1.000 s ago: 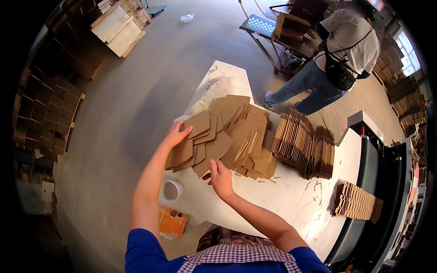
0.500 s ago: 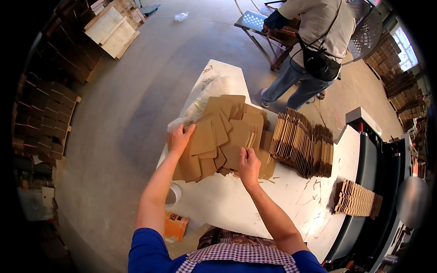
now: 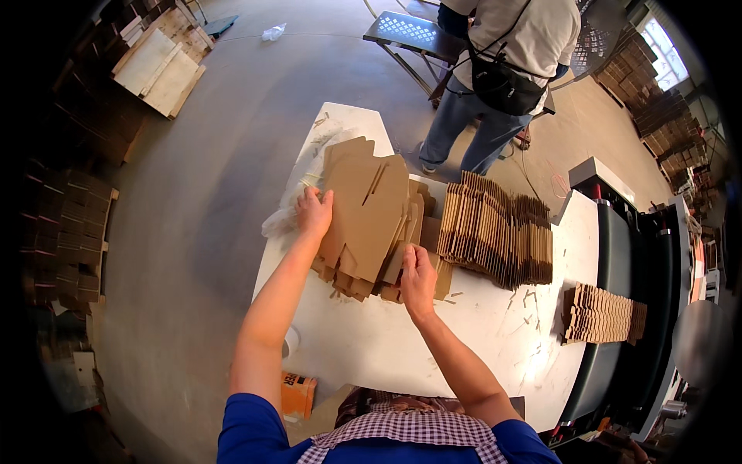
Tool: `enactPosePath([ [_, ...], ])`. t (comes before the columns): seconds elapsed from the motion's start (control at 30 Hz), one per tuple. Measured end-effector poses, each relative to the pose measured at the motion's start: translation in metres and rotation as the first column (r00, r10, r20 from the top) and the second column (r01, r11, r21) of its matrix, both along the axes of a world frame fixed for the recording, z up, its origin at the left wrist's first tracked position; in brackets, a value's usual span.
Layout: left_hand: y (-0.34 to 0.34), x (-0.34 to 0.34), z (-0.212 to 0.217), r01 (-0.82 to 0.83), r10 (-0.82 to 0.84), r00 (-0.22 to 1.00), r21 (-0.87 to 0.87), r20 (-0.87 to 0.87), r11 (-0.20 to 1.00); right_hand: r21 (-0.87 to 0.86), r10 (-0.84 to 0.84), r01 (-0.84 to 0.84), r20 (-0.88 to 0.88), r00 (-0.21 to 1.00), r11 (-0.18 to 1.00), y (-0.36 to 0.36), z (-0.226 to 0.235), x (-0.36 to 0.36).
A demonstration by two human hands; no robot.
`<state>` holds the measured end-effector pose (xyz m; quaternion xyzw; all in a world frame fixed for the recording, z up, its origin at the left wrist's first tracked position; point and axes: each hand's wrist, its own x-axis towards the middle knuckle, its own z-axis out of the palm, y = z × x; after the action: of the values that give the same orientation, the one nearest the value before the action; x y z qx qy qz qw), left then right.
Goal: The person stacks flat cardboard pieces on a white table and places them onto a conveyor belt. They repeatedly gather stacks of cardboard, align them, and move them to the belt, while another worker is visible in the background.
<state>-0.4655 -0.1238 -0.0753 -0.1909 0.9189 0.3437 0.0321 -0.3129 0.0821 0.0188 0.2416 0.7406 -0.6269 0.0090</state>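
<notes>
A loose pile of flat brown cardboard blanks (image 3: 363, 224) lies on the white table in front of me. Its top blank is large, with rounded corners and narrow slots. My left hand (image 3: 314, 212) is closed on the left edge of this blank, thumb on its face, the other fingers partly hidden. On the pile's right side, my right hand (image 3: 418, 283) pinches the edge of a cardboard piece; its fingertips are partly covered. Crumpled clear plastic (image 3: 284, 220) sits under the pile's left side. A row of cardboard pieces on edge (image 3: 495, 232) stands to the right.
The white table (image 3: 355, 348) carries small cardboard scraps. A shorter cardboard row (image 3: 604, 314) rests by a black-roller machine (image 3: 618, 271) at right. Beyond the table stands another person (image 3: 495, 85) beside a metal bench (image 3: 406, 32). An orange package (image 3: 297, 396) and white cup (image 3: 291, 342) are at lower left.
A large slotted blank now covers the scattered smaller-looking pieces. The thin strips by my right hand are out of sight, and that hand is lower against the pile. The whole view has shifted slightly.
</notes>
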Motion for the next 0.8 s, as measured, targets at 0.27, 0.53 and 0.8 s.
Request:
enactPosePath([
  [0.27, -0.017, 0.002, 0.001, 0.021, -0.012, 0.99, 0.066, -0.139, 0.998, -0.065, 0.056, -0.054, 0.029, 0.998, 0.996, 0.011, 0.006, 0.017],
  [0.53, -0.041, -0.015, 0.005, 0.098, -0.123, 0.936, -0.093, -0.328, 0.991, 0.04, 0.09, -0.09, 0.012, 0.996, 0.995, 0.037, 0.0, 0.061],
  [0.8, 0.12, 0.12, 0.165, 0.772, -0.474, 0.434, 0.045, -0.766, 0.634, -0.053, 0.137, -0.13, 0.135, 0.981, 0.99, 0.118, -0.012, 0.146],
])
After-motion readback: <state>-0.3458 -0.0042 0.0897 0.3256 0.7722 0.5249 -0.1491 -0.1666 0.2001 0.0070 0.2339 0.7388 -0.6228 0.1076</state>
